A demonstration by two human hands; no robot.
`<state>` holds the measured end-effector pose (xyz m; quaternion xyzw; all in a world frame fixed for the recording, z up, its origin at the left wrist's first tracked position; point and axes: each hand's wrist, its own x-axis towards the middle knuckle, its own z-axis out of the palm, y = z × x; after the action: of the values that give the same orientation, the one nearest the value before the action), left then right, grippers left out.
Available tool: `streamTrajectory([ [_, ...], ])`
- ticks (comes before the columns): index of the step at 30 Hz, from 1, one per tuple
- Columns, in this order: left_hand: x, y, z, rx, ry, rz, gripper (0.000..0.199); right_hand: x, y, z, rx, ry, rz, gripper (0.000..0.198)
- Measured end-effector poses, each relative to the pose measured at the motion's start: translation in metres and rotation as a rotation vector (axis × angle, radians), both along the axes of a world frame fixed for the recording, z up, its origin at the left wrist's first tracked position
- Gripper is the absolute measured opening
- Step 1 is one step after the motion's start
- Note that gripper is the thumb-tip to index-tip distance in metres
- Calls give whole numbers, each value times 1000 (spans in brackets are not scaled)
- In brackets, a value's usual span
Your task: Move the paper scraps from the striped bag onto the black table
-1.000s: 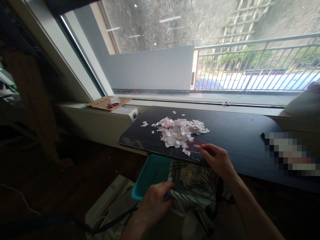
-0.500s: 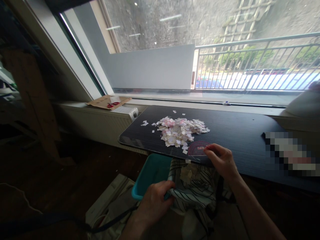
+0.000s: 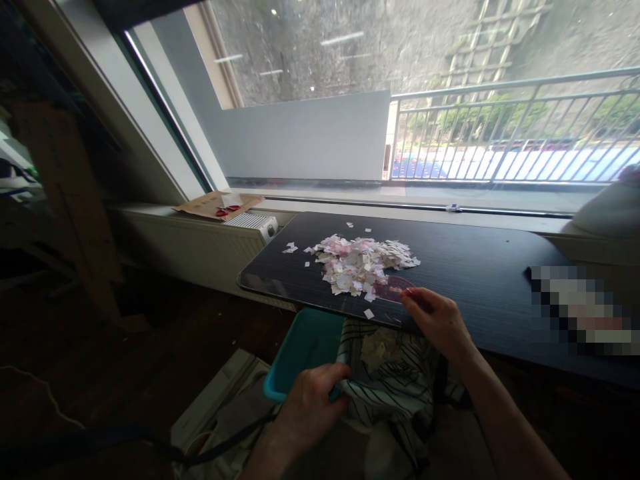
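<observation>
A pile of small white and pink paper scraps (image 3: 361, 263) lies on a dark wood-grain table (image 3: 475, 267). My right hand (image 3: 436, 321) pinches a clear, pink-tinted plastic protractor (image 3: 393, 289) flat on the table, its far edge against the near side of the pile. My left hand (image 3: 310, 403) grips the near rim of a teal plastic bin (image 3: 303, 347) held below the table's front edge. A striped cloth (image 3: 395, 387) lines the bin's right side, with a clump of scraps (image 3: 377, 347) lying in it. One loose scrap (image 3: 369, 313) rests near the table edge.
A window with a balcony railing (image 3: 510, 133) runs behind the table. On the sill at left sit a white heater (image 3: 253, 223) and a cardboard piece (image 3: 215, 203) with red items. A pixelated patch (image 3: 583, 310) covers the table's right end. A dark cable (image 3: 125, 440) crosses the floor.
My right hand pulled the protractor back toward the table edge, dropping scraps over it, then pushed it forward against the pile again. My left hand stayed on the bin.
</observation>
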<state>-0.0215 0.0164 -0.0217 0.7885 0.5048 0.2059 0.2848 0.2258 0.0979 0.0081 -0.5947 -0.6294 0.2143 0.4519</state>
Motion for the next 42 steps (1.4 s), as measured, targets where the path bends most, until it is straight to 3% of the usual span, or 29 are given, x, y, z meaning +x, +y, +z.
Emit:
streamTrajectory([
  [20,1,-1,4,-13,13,8,24,0,-1,0,30,-22,-92,26],
  [27,2,1,6,-17,27,7,27,1,-5,3,24,-12,83,24],
  [34,1,1,5,-6,28,-4,29,1,-5,5,16,-26,109,23],
  [42,1,1,5,-12,29,-9,27,1,-2,2,29,-13,-61,24],
])
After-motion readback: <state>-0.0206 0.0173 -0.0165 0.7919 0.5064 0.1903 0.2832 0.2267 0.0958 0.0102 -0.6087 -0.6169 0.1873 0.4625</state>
